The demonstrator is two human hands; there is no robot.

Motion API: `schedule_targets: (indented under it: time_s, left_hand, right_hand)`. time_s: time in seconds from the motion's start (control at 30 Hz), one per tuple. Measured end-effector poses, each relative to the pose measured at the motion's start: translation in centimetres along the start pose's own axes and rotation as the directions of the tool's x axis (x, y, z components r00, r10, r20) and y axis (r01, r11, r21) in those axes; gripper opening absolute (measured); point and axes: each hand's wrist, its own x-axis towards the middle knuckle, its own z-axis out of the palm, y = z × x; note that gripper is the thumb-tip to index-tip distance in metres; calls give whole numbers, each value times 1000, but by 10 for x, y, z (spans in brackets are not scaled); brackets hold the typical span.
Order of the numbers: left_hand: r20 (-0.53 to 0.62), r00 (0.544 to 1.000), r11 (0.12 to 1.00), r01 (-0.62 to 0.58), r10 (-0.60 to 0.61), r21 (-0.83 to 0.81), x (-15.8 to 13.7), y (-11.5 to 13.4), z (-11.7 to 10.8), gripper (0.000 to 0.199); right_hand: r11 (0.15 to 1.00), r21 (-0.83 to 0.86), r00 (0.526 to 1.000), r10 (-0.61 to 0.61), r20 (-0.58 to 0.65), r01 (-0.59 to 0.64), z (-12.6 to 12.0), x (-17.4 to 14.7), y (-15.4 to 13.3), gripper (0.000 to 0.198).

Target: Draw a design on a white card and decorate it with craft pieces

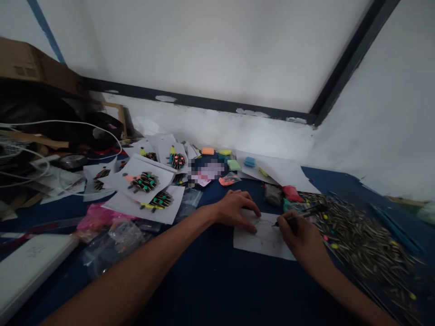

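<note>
A small white sheet of paper (261, 244) lies on the dark blue tabletop (210, 276), with a faint outline drawn on its upper half. My left hand (237, 208) rests on the sheet's upper left corner, thumb and fingers apart, holding nothing. My right hand (301, 235) is closed around a black pen (314, 209), whose tip meets the paper at the drawing's right end. Just beyond the sheet are small packets of grey (273, 194) and red material (292, 194).
At the left, paper sheets (117, 185) carry spiky hedgehog figures. Clear plastic bags (112, 244) and a white box (34, 267) sit nearer. A pile of thin dark sticks (370, 240) spreads at the right. Coloured clay blocks (249, 161) stand by the wall.
</note>
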Motion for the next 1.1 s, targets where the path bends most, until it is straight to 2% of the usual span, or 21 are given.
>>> schedule_targets:
  time_s: [0.53, 0.8, 0.97, 1.1]
  left_hand:
    - [22, 1000, 1000, 10, -10, 2, -1, 3, -2, 37]
    - [44, 999, 1000, 19, -19, 18, -1, 6, -5, 32]
    - [36, 999, 999, 28, -29, 16, -1, 6, -5, 29]
    - [17, 1000, 1000, 22, -22, 11, -1, 5, -3, 30]
  right_hand:
    - [1000, 27, 1000, -10, -15, 10, -6, -4, -10, 31]
    - [986, 166, 991, -11, 133, -11, 9, -10, -10, 33]
    - [992, 111, 993, -76, 96, 65, 14, -11, -7, 31]
    - [993, 113, 995, -57, 87, 47, 14, -10, -6, 30]
